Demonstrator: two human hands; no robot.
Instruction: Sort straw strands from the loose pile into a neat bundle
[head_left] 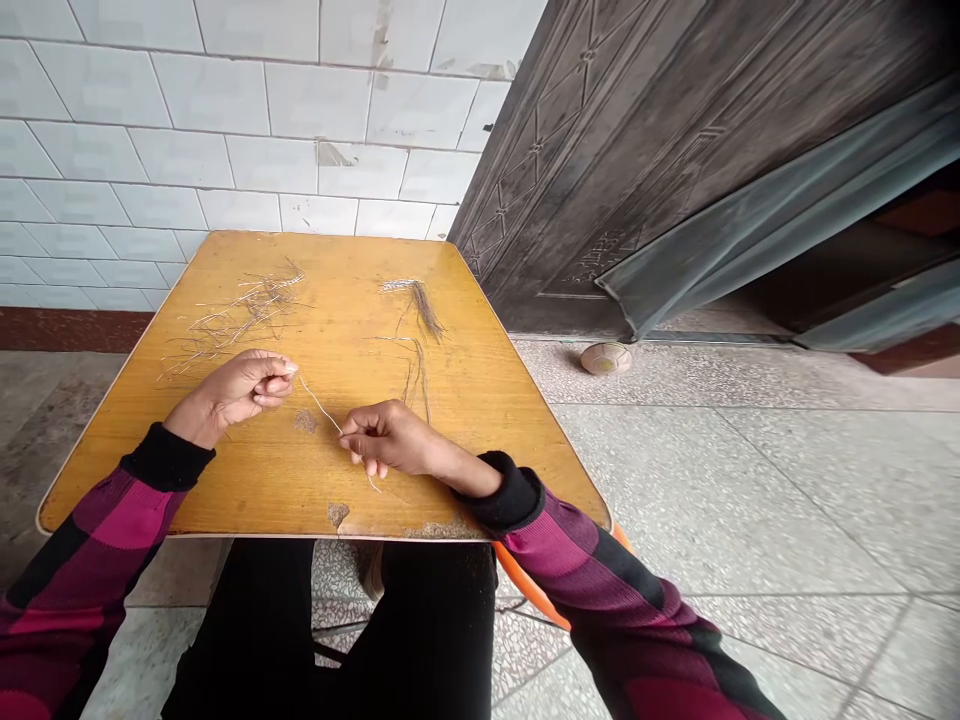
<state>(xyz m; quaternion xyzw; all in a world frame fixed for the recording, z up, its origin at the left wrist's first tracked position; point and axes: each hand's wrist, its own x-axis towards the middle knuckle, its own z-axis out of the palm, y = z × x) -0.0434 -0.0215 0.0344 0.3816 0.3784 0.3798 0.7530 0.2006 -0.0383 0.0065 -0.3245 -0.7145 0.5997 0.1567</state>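
A thin, pale wire (321, 407) stretches between my two hands above the wooden table (487, 460). My left hand (244, 388) pinches its upper end between thumb and fingertips. Lower and to the right, my right hand (390, 437) grips the same wire, and a short tail hangs out below the fingers. Beyond my left hand lies a loose, tangled pile of thin wires (251, 310). A neater bundle of bent wires (420, 300) rests at the back right. Several separate bent wires (416, 360) lie between that bundle and my right hand.
A white tiled wall (247, 100) stands behind the table. To the right are a dark carved door (570, 170) and a grey-green curtain (712, 240). A round pale object (606, 358) sits on the floor by the door. Part of an orange seat (532, 590) shows below the table edge.
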